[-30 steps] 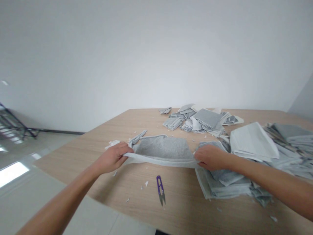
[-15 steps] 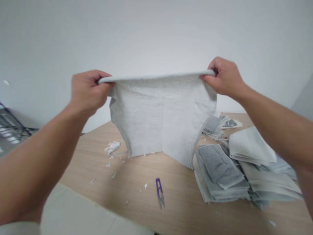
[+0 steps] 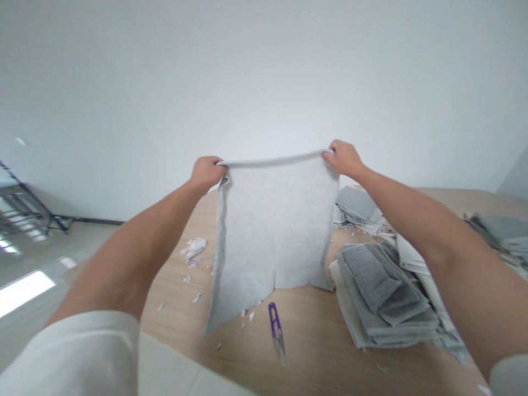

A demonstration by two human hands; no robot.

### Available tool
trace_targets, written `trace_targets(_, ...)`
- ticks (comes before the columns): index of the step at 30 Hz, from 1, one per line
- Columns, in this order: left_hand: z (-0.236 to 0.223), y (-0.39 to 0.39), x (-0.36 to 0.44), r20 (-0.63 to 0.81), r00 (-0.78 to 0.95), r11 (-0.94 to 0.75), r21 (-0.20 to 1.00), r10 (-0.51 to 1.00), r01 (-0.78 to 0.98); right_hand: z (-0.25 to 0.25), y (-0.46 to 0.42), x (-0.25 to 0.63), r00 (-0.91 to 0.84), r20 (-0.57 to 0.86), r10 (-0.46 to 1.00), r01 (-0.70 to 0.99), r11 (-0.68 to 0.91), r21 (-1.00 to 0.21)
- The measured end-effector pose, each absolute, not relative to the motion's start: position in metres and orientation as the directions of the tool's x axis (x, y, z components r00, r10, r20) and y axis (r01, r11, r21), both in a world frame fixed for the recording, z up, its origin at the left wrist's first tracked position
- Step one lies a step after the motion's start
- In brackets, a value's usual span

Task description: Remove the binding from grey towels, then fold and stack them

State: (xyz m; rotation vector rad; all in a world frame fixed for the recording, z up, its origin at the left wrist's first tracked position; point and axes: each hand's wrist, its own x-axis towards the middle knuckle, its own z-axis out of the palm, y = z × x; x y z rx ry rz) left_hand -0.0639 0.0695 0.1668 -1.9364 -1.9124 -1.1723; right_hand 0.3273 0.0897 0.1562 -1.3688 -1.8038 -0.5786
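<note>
A light grey piece of fabric hangs stretched between my two hands, its top edge folded over or rolled. My left hand is closed on its upper left corner, and my right hand pinches the upper right corner slightly higher. The lower edge hangs unevenly, close above the wooden table or touching it; which one I cannot tell. Purple-handled thread snips lie on the table just below the fabric, blades toward me.
Folded grey and cream fabric pieces are stacked on the right, with another pile behind. More fabric lies at the far right. White scraps are scattered on the left. A dark metal frame stands beyond the table.
My hands have moved farther away, lower in view and closer together, still gripping the fabric. The cloth now hangs longer and its lower left corner has dropped toward the table.
</note>
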Motion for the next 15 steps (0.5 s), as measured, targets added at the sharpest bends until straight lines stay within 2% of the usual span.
trace_targets(6,0.150,0.113,-0.061,0.678,-0.133,-0.139,0.332,0.723,0.933,0.125,0.122,0.304,0.082,0.807,0.584,0.940,0.223,-0.257)
trace_targets(9,0.149,0.122,-0.063,0.710,-0.107,-0.152,0.291,0.697,0.944,0.126,0.128,0.302,0.128,0.792,0.597,0.941,0.179,-0.287)
trace_targets(12,0.147,0.124,-0.067,0.726,-0.110,-0.124,0.261,0.679,0.957,0.127,0.126,0.301,0.081,0.795,0.602,0.949,0.197,-0.245)
trace_targets(15,0.136,0.118,-0.073,0.717,-0.092,-0.093,0.215,0.691,0.972,0.120,0.115,0.302,-0.043,0.798,0.602,0.957,0.254,-0.140)
